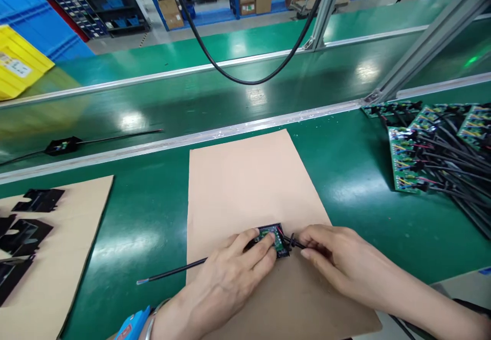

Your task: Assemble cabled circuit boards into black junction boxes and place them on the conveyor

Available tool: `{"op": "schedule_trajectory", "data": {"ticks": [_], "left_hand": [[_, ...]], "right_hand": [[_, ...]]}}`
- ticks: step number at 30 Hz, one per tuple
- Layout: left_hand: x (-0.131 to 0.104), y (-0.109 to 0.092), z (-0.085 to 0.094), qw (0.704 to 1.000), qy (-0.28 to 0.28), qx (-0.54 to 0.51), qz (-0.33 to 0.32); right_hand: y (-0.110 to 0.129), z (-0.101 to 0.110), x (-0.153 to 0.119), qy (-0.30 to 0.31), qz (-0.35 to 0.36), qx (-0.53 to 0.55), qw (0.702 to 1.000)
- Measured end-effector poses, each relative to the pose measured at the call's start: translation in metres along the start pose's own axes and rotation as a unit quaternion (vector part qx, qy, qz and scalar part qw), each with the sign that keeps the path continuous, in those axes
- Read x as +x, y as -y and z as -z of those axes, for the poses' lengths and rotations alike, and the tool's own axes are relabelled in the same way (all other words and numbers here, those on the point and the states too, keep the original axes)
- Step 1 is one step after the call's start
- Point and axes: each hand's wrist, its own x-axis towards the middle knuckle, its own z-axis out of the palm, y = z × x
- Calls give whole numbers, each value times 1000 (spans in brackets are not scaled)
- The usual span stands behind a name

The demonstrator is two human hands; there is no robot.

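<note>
On a cardboard sheet (pixel 238 176) lies a small black plastic case with a green circuit board (pixel 281 246) inside it. My left hand (pixel 241 268) holds the case, its fingertips pressing on the board and the case's edge; its thumb is hidden. My right hand (pixel 326 250) pinches a black cable (pixel 297 243) just right of the case, close to a dark grommet where thin red wires meet the board. Another black cable (pixel 176 270) with a stripped end pokes out to the left from beneath my left hand.
Black plastic shells (pixel 28 235) lie on a second cardboard sheet (pixel 86 227) at left. Circuit boards with cables (pixel 406 161) are piled at right. Behind a metal rail (pixel 245 128), a cabled black unit (pixel 63 146) rests on the green belt. A black cable loop (pixel 245 82) hangs overhead.
</note>
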Motion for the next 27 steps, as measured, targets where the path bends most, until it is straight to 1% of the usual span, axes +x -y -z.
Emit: {"op": "schedule_trajectory", "data": {"ticks": [3,6,8,10,13,16,18,20,24,27], "left_hand": [[1,4,1,999,7,-37,2],[3,7,1,998,-11,-69,3],[4,8,0,996,-27,-87,-3],[6,9,-1,994,-38,-99,-7],[9,9,-1,994,-40,-106,-8],[10,8,1,995,-31,-95,-7],[10,7,3,996,-26,-81,-3],[10,6,5,998,-22,-65,0],[11,5,9,1000,-10,-24,-9],[11,5,9,1000,-12,3,-23]], "right_hand": [[3,6,5,8,2,7,1000],[5,15,13,50,-6,2,999],[8,18,19,62,4,0,998],[11,17,26,48,39,-6,998],[12,10,34,-1,149,-52,987],[4,4,38,-61,270,-137,951],[-4,3,39,-90,322,-180,925],[-12,4,39,-92,339,-199,915],[-25,1,37,-75,332,-206,917],[-28,-4,38,-93,346,-226,906]]}}
